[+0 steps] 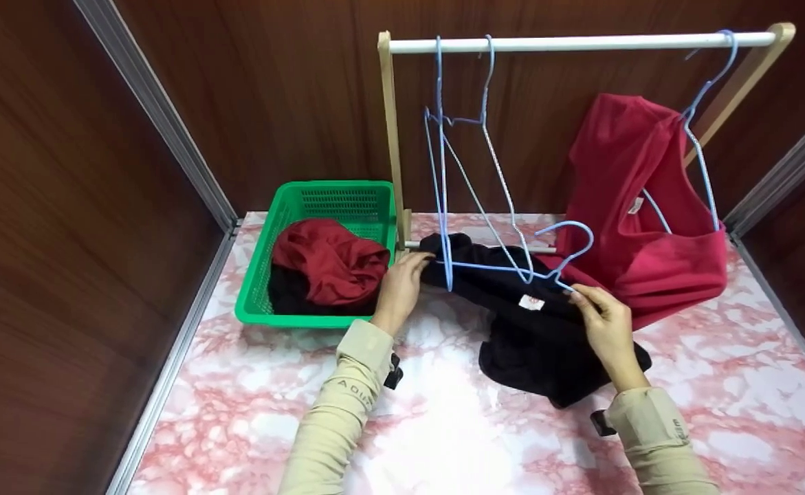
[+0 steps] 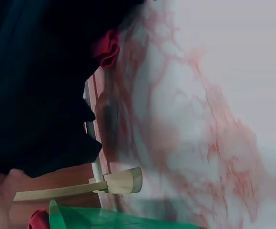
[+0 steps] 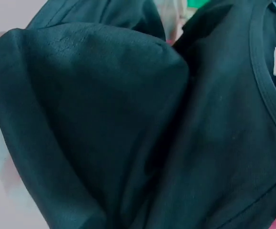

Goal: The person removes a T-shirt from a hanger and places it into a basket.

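A black top (image 1: 533, 350) with a white neck label (image 1: 531, 302) hangs between both hands, its lower part near the table. A blue wire hanger (image 1: 584, 237) lies along its neckline, hook upward; part of the hanger is hidden by cloth. My left hand (image 1: 402, 285) pinches the top's left shoulder. At the other shoulder, my right hand (image 1: 605, 320) pinches the cloth beside the hanger's arm. Dark cloth (image 2: 37, 90) fills much of the left wrist view, with left fingers (image 2: 9, 191) at its edge. In the right wrist view the black cloth (image 3: 104, 119) hides most else.
A rack with a white rail (image 1: 581, 43) holds two bare blue hangers (image 1: 505, 185) in front of the black top. On its right hangs a red top (image 1: 615, 158) on another hanger. A green basket (image 1: 247, 302) at left contains red cloth (image 1: 333, 265) and black cloth.
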{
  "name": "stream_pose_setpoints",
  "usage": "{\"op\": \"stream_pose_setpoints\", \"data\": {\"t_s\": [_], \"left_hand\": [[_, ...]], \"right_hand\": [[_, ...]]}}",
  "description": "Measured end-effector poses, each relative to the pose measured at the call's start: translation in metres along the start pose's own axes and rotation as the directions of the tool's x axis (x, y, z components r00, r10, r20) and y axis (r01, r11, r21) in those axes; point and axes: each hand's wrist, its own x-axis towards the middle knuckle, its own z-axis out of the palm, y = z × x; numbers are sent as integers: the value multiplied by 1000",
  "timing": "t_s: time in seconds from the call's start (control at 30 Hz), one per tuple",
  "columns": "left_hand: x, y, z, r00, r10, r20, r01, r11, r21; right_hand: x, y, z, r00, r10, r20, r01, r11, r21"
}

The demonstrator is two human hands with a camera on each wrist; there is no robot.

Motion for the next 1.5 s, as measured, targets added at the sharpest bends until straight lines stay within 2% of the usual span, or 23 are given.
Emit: {"op": "stream_pose_setpoints", "data": {"t_s": [0.1, 0.2, 0.27, 0.37, 0.47, 0.53, 0.67, 0.77, 0.9, 1.0, 1.17, 1.3, 1.5], "left_hand": [[0, 1, -1, 997, -74, 3, 74, 997, -17], [0, 2, -3, 979, -199, 29, 201, 976, -80], [1, 3, -4, 958, -282, 47, 286, 946, -151], [2, 3, -5, 927, -367, 78, 374, 887, -271], [2, 4, -5, 906, -412, 96, 419, 840, -346], [1, 3, -5, 898, -429, 98, 433, 822, -369], [0, 3, -6, 888, -453, 84, 447, 804, -393], [-1, 2, -6, 887, -453, 86, 449, 807, -383], [-1, 0, -6, 891, -442, 104, 450, 827, -337], [-2, -1, -6, 894, -434, 109, 446, 844, -299], [-3, -1, -4, 892, -434, 126, 452, 863, -225], [-4, -1, -3, 890, -438, 126, 454, 873, -177], [-7, 2, -1, 912, -403, 76, 410, 901, -139]], "right_hand": [[-2, 4, 0, 999, 41, -6, -41, 999, -17], [-2, 8, 0, 999, 41, -30, -42, 997, -61], [-2, 9, 1, 998, 37, -60, -42, 995, -90], [-2, 9, 2, 993, 44, -113, -60, 988, -141], [-2, 9, 4, 986, 77, -151, -105, 976, -192], [-2, 7, 6, 981, 102, -162, -137, 966, -220], [-2, 4, 10, 975, 145, -170, -185, 950, -251], [-2, 3, 11, 968, 168, -184, -215, 937, -275], [-2, 3, 12, 961, 195, -198, -246, 929, -278], [-1, 4, 12, 952, 228, -204, -274, 932, -239], [3, 4, 10, 926, 289, -243, -321, 941, -103], [4, 5, 10, 923, 292, -251, -327, 939, -110], [4, 5, 13, 921, 287, -263, -321, 942, -96]]}}
